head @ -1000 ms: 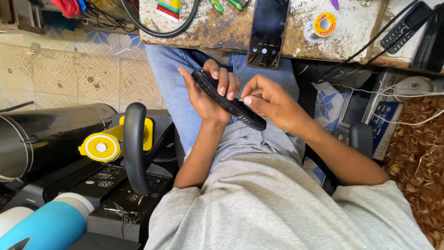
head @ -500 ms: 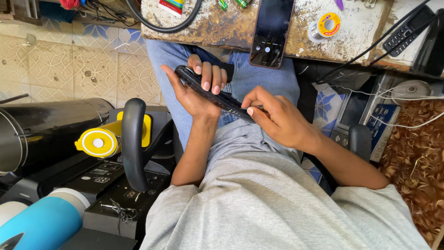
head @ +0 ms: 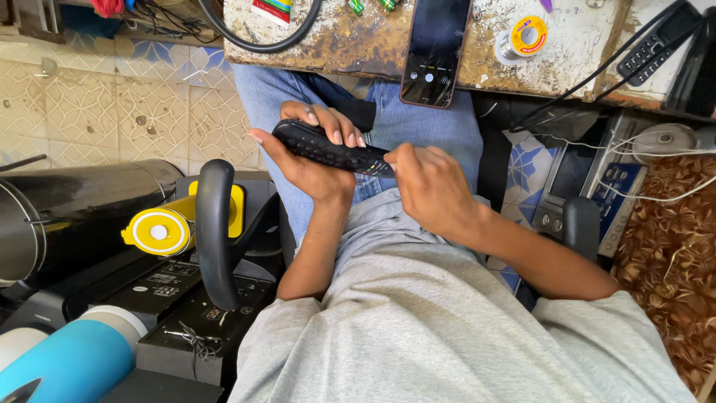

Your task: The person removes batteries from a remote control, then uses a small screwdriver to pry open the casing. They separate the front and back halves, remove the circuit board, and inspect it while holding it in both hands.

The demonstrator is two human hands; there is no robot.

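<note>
- The left hand (head: pixel 313 160) wraps its grip around a slim black remote (head: pixel 332 149) with rubbery buttons, mid-frame above denim-clad knees.
- The right hand (head: pixel 432 186) pinches the remote's near end.
- A glossy phone (head: pixel 436 48) lies on the rusty, pitted bench (head: pixel 350 41), top centre.
</note>
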